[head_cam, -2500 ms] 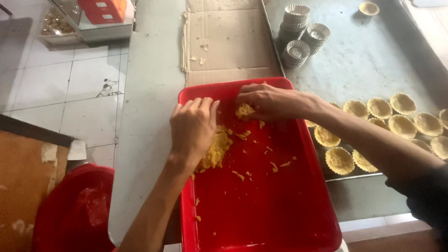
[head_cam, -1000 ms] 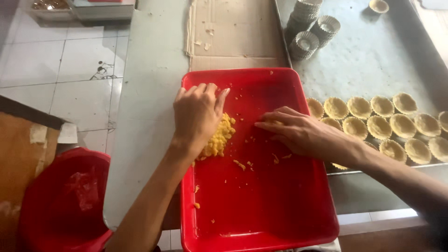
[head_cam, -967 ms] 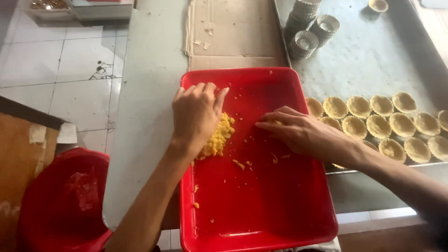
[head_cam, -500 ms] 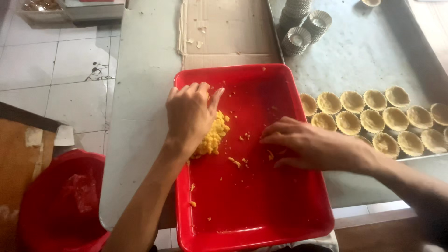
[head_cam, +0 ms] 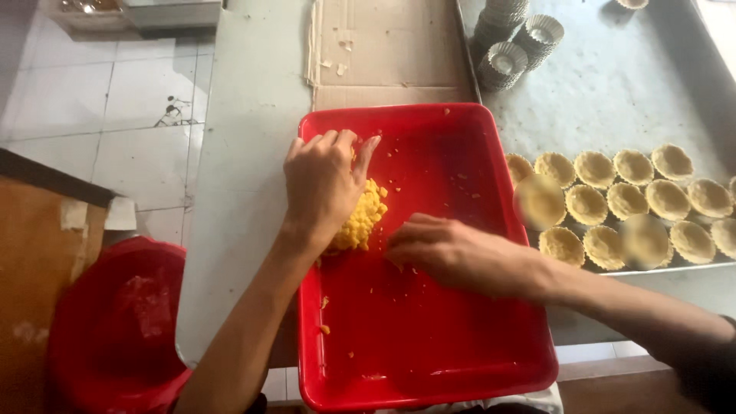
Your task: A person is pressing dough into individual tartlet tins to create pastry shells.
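A red plastic tray (head_cam: 468, 353) lies in front of me on a grey counter. A heap of yellow crumbly dough (head_cam: 363, 218) sits in its left half, with crumbs scattered around it. My left hand (head_cam: 322, 184) rests over the left side of the heap, fingers spread and pointing away from me. My right hand (head_cam: 445, 249) lies flat on the tray floor just right of the heap, fingertips next to the dough. Neither hand is closed around anything.
A metal baking sheet (head_cam: 629, 84) to the right carries rows of dough-lined tart shells (head_cam: 636, 201) and stacks of empty fluted tins (head_cam: 510, 34). Flattened cardboard (head_cam: 387, 46) lies behind the tray. A red bucket (head_cam: 115, 330) stands on the floor at lower left.
My right hand has swept from the tray's far side down and left toward the heap, gathering loose crumbs. My left hand has stayed on the heap. The view shifted slightly.
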